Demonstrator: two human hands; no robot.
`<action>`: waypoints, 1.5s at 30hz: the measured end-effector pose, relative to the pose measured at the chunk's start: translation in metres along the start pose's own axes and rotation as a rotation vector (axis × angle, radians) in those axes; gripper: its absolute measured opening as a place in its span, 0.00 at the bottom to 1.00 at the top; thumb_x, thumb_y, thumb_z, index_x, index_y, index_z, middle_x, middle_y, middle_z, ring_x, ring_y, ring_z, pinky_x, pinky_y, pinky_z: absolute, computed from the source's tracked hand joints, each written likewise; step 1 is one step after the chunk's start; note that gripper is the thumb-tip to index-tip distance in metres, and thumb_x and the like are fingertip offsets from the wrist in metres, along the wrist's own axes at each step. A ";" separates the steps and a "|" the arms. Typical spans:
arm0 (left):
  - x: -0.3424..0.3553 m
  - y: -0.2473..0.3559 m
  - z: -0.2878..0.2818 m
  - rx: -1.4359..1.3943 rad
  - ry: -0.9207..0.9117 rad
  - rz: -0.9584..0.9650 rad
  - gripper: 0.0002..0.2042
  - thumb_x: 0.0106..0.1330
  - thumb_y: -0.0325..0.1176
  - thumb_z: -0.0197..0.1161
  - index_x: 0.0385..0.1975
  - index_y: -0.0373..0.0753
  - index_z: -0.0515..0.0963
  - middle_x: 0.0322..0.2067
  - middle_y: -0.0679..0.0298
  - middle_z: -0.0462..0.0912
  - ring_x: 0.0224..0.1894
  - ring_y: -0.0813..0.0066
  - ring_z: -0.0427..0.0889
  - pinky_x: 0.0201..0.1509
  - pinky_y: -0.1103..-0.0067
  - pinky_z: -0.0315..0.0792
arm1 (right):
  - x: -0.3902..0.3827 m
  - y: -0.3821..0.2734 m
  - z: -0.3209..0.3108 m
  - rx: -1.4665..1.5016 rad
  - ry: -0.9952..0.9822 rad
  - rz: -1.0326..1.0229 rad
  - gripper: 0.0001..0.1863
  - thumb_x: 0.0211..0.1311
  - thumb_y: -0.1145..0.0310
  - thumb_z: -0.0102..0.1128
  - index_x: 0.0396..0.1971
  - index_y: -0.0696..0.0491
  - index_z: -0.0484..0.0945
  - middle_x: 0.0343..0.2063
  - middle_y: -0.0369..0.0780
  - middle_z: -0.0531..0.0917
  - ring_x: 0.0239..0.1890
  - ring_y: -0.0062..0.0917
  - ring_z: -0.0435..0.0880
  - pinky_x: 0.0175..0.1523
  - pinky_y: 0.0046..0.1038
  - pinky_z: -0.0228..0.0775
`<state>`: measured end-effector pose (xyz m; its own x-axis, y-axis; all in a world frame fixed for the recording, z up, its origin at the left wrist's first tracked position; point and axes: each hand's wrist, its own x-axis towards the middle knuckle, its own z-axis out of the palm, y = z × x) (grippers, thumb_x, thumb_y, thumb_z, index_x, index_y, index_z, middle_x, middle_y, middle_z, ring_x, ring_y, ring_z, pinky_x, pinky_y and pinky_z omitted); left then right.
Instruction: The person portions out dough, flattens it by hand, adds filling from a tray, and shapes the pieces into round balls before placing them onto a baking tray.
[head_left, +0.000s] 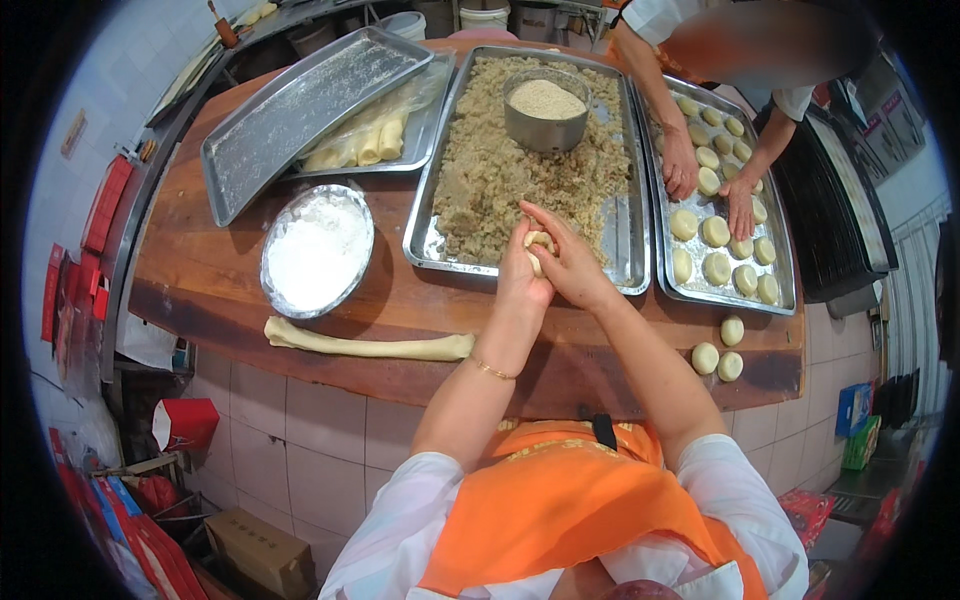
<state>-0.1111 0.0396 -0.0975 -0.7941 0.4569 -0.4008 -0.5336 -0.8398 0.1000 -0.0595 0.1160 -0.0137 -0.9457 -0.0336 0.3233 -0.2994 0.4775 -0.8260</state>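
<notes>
Cupped together, my left hand (521, 268) and my right hand (570, 260) grip a small piece of pale dough (540, 246) over the front edge of a steel tray of crumbly filling (480, 170). My fingers wrap round the piece and partly hide it. A round metal container (548, 138) of pale grains stands in that tray. A long dough roll (370, 341) lies on the wooden table (200, 300), left of my forearms, below a bowl of white powder (316, 246). Three dough rounds (705, 357) sit on the table to the right.
A co-worker's two hands (681, 168) (741, 205) press at dough rounds on a right-hand tray (773, 300). At back left, a tilted floured tray (290, 110) overlaps a tray of dough rolls (368, 148). A red box (185, 423) and a cardboard carton (255, 550) are below, left.
</notes>
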 end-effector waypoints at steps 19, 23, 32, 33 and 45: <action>-0.059 0.009 0.033 0.326 -0.172 0.035 0.16 0.79 0.48 0.50 0.48 0.42 0.76 0.42 0.65 0.81 0.43 0.72 0.82 0.47 0.72 0.79 | -0.011 -0.010 -0.020 0.628 -0.045 0.401 0.31 0.64 0.71 0.58 0.69 0.53 0.67 0.57 0.40 0.78 0.56 0.25 0.78 0.61 0.26 0.71; -0.091 0.026 0.056 0.436 -0.332 0.102 0.16 0.80 0.44 0.47 0.48 0.39 0.76 0.37 0.65 0.81 0.38 0.79 0.81 0.35 0.81 0.78 | -0.008 -0.025 -0.030 0.768 -0.081 0.413 0.32 0.64 0.72 0.58 0.69 0.54 0.66 0.54 0.38 0.78 0.51 0.20 0.79 0.52 0.22 0.74; -0.081 0.022 0.043 0.579 -0.295 0.185 0.12 0.77 0.45 0.53 0.41 0.44 0.75 0.31 0.69 0.79 0.24 0.84 0.76 0.17 0.88 0.64 | -0.016 -0.029 -0.011 0.696 -0.139 0.465 0.32 0.64 0.73 0.53 0.70 0.52 0.65 0.55 0.39 0.78 0.49 0.20 0.80 0.42 0.22 0.79; -0.083 0.022 0.041 0.529 -0.281 0.128 0.13 0.77 0.47 0.51 0.43 0.44 0.75 0.31 0.69 0.79 0.24 0.84 0.76 0.17 0.88 0.64 | -0.016 -0.030 -0.013 0.764 -0.116 0.478 0.33 0.63 0.74 0.52 0.70 0.53 0.64 0.55 0.38 0.78 0.47 0.20 0.80 0.41 0.21 0.79; -0.091 0.030 0.030 0.581 -0.301 0.145 0.11 0.75 0.46 0.56 0.40 0.45 0.75 0.27 0.68 0.77 0.18 0.83 0.73 0.15 0.89 0.62 | -0.018 -0.045 -0.008 0.682 -0.158 0.444 0.31 0.60 0.76 0.49 0.67 0.53 0.69 0.56 0.39 0.77 0.49 0.23 0.81 0.51 0.26 0.76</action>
<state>-0.0631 -0.0187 -0.0309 -0.8714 0.4835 -0.0832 -0.4181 -0.6433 0.6414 -0.0281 0.1020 0.0217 -0.9854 -0.1145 -0.1259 0.1434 -0.1601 -0.9766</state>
